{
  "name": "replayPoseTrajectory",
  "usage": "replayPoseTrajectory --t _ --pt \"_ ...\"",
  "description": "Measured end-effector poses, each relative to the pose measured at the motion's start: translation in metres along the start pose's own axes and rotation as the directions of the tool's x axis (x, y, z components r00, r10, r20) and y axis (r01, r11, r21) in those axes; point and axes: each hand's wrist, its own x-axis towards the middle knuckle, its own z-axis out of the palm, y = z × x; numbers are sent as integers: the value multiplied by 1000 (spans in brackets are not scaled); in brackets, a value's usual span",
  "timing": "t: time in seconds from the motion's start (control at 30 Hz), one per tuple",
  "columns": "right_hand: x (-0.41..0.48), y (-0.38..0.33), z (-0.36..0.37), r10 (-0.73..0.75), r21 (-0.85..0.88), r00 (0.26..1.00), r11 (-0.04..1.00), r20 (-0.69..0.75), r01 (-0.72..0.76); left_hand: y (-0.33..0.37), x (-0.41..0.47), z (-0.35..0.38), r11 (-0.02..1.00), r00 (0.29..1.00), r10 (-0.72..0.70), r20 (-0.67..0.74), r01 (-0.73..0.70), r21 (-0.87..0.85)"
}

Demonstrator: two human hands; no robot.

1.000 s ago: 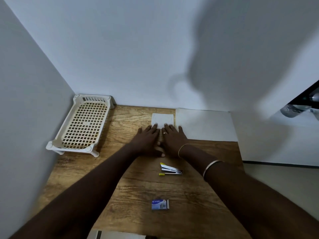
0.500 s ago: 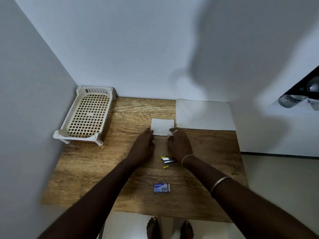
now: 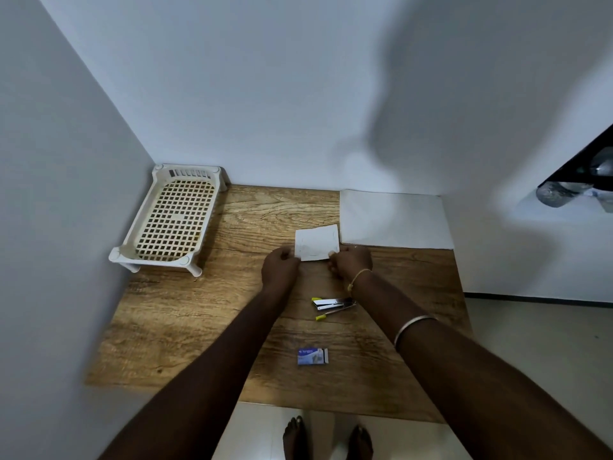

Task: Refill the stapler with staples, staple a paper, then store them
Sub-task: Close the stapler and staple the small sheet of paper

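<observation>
Plainly, left hand (image 3: 279, 265) and right hand (image 3: 351, 262) pinched the paper (image 3: 316, 243), with the stapler (image 3: 333, 303) crosswise just nearside of the right hand.

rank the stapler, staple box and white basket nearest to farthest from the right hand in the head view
1. stapler: just behind the right hand, which pinches the paper, toward the person.
2. staple box: closer still to the person, near the table's front edge.
3. basket: far left, at the back corner.
</observation>
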Motion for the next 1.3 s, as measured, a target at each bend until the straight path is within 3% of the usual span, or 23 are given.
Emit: replayPoseTrajectory --t 0.13,0.2,0.3,0.47,0.53,0.6,0.7,0.77,0.87,0.97,1.07,1.13,1.23,1.3 --pt "-14 9 -6 36 220 992 974 123 -63 -5 -11 -8 989 998 -49 -46 42 -145" --pt "-23 12 -10 22 319 983 944 182 -81 -4 -18 -11 958 998 -63 19 66 -279" --pt "-34 16 -14 -17 401 965 912 261 -92 4 -33 -13 825 982 -85 171 166 -541" --pt "-52 18 -23 -128 387 947 922 294 5 12 -51 -11 754 974 -115 194 213 -621" --pt "-56 19 -28 -230 311 943 938 239 150 12 -53 -12 739 976 -123 181 212 -639" --pt "-59 24 -34 -378 74 911 926 168 371 12 -53 -14 725 978 -130 163 206 -657" --pt "-61 41 -44 -507 -355 831 751 228 556 12 -54 -18 718 980 -135 145 197 -667" --pt "-60 55 -48 -524 -549 767 542 372 636 12 -54 -19 724 981 -142 136 196 -661" --pt "-58 71 -48 -506 -663 691 274 516 696 10 -53 -21 729 981 -138 135 192 -657" --pt "-57 77 -45 -547 -685 640 156 541 712 9 -54 -22 733 982 -137 129 188 -653" --pt "-58 77 -42 -554 -668 634 178 539 723 10 -54 -23 732 981 -146 125 192 -654" --pt "-60 75 -43 -546 -648 661 257 515 717 12 -55 -23 725 980 -152 125 197 -660" --pt "-65 75 -45 -524 -501 771 588 363 635 16 -56 -24 726 981 -151 120 193 -660" --pt "-71 74 -45 -427 -260 870 836 245 483 18 -57 -25 726 982 -149 115 187 -662"
